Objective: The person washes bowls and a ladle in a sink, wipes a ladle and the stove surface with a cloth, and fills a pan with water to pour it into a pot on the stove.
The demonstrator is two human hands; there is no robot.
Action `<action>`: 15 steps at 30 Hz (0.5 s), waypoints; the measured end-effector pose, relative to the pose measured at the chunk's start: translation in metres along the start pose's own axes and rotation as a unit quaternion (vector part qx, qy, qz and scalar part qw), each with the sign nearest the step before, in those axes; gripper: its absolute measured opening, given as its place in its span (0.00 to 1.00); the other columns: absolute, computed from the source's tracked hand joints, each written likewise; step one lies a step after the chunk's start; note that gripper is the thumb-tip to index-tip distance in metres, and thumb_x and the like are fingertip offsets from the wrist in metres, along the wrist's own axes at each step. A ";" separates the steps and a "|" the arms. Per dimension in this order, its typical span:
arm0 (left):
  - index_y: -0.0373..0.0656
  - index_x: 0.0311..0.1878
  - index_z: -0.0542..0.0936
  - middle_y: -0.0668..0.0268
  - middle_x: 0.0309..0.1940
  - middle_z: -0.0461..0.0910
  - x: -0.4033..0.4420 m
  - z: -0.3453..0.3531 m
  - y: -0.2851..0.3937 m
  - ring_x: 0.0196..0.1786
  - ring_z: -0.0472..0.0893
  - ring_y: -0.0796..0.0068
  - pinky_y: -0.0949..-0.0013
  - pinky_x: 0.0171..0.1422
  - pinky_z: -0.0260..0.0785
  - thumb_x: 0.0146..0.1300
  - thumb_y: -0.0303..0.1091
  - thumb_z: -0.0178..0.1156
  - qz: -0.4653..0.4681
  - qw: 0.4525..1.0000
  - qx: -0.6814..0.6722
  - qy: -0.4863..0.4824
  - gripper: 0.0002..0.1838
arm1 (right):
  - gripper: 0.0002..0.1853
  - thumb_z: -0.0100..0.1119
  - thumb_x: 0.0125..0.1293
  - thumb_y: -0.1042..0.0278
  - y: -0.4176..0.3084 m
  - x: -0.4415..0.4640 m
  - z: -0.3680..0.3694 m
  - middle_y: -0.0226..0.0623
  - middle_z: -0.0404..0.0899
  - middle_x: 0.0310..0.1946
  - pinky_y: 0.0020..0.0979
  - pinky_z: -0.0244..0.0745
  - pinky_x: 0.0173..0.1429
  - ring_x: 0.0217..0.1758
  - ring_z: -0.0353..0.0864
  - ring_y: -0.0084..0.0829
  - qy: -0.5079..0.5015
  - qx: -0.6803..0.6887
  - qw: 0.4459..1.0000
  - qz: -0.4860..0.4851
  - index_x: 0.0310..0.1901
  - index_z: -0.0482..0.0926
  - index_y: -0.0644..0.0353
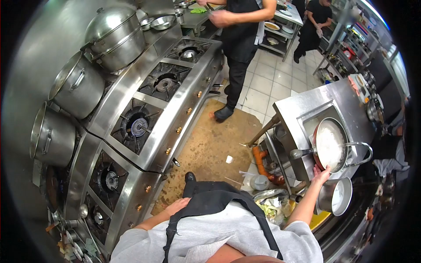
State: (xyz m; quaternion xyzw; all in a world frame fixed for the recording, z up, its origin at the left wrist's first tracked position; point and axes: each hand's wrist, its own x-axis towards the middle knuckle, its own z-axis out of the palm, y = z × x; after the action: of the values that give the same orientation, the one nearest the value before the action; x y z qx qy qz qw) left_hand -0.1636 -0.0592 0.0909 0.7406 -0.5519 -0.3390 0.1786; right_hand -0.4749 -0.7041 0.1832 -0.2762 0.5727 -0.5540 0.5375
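At the right, a deep round pan (329, 139) with a reddish outside and whitish, foamy-looking liquid inside is held over the metal sink (307, 122). My right hand (321, 174) grips its near rim, thumb on top and fingers partly hidden below. The pan's dark handle (301, 153) points left. A curved metal faucet (366, 151) reaches over the pan's right side. Just below my right hand is a steel pot (346, 197) with something white inside. My left hand (179, 204) hangs beside my black apron (210, 197), holding nothing, fingers extended against the cloth.
A gas range (164, 131) with several burners runs along the left, large steel pots (76, 85) behind it. A person in a black apron (239, 35) stands ahead; another person (316, 24) is farther back. A bin of scraps (272, 208) sits by my right side. Stained brown matting (210, 149) covers the floor.
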 end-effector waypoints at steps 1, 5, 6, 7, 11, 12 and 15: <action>0.40 0.73 0.59 0.57 0.67 0.65 0.000 0.006 -0.006 0.70 0.65 0.63 0.62 0.72 0.58 0.68 0.30 0.46 -0.001 1.000 0.000 0.000 0.29 | 0.23 0.51 0.66 0.54 0.002 0.003 -0.001 0.49 0.82 0.38 0.38 0.79 0.36 0.34 0.85 0.42 -0.005 0.003 1.000 0.003 0.55 0.65 0.62; 0.40 0.73 0.59 0.57 0.67 0.65 0.001 0.010 -0.008 0.70 0.65 0.63 0.62 0.72 0.59 0.68 0.31 0.46 -0.002 0.999 0.033 -0.010 0.29 | 0.23 0.51 0.66 0.54 -0.002 -0.004 0.001 0.49 0.82 0.38 0.38 0.79 0.36 0.34 0.85 0.42 -0.003 -0.002 1.000 0.001 0.55 0.65 0.62; 0.40 0.72 0.59 0.57 0.67 0.65 0.001 0.006 -0.005 0.70 0.65 0.63 0.62 0.72 0.59 0.69 0.32 0.46 -0.016 0.999 0.028 -0.017 0.29 | 0.23 0.51 0.66 0.54 -0.002 -0.006 0.002 0.49 0.82 0.38 0.38 0.79 0.36 0.34 0.85 0.42 -0.003 -0.002 1.000 -0.003 0.55 0.65 0.62; 0.40 0.72 0.59 0.57 0.67 0.65 0.001 0.009 -0.007 0.70 0.65 0.63 0.62 0.72 0.59 0.69 0.32 0.46 -0.016 0.999 0.028 -0.017 0.29 | 0.23 0.51 0.66 0.54 -0.003 -0.007 0.002 0.49 0.82 0.38 0.37 0.79 0.35 0.33 0.85 0.42 -0.002 -0.001 1.000 -0.008 0.55 0.65 0.62; 0.40 0.72 0.60 0.57 0.66 0.65 0.001 0.008 -0.004 0.70 0.66 0.63 0.62 0.72 0.60 0.69 0.31 0.47 -0.018 1.000 0.024 -0.010 0.28 | 0.23 0.51 0.66 0.54 -0.003 -0.007 0.003 0.49 0.81 0.38 0.37 0.79 0.34 0.32 0.85 0.42 0.004 -0.002 1.000 -0.007 0.55 0.65 0.63; 0.40 0.72 0.60 0.57 0.66 0.65 0.002 0.005 0.000 0.70 0.66 0.63 0.62 0.72 0.60 0.69 0.31 0.47 -0.030 0.999 0.020 -0.015 0.28 | 0.23 0.51 0.66 0.54 -0.003 -0.006 0.003 0.49 0.81 0.38 0.36 0.79 0.34 0.32 0.85 0.42 0.007 0.000 1.000 -0.007 0.55 0.65 0.63; 0.39 0.72 0.60 0.57 0.66 0.65 0.004 0.000 0.004 0.70 0.66 0.63 0.62 0.72 0.60 0.69 0.31 0.47 -0.029 0.999 0.032 -0.028 0.28 | 0.24 0.51 0.66 0.54 -0.004 -0.008 0.004 0.49 0.81 0.37 0.36 0.79 0.34 0.32 0.85 0.42 0.007 0.001 1.000 -0.009 0.55 0.65 0.64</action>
State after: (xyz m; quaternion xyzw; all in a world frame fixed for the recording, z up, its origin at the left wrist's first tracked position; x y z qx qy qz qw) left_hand -0.1659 -0.0643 0.0926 0.7522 -0.5455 -0.3463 0.1293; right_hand -0.4699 -0.6993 0.1898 -0.2771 0.5737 -0.5612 0.5284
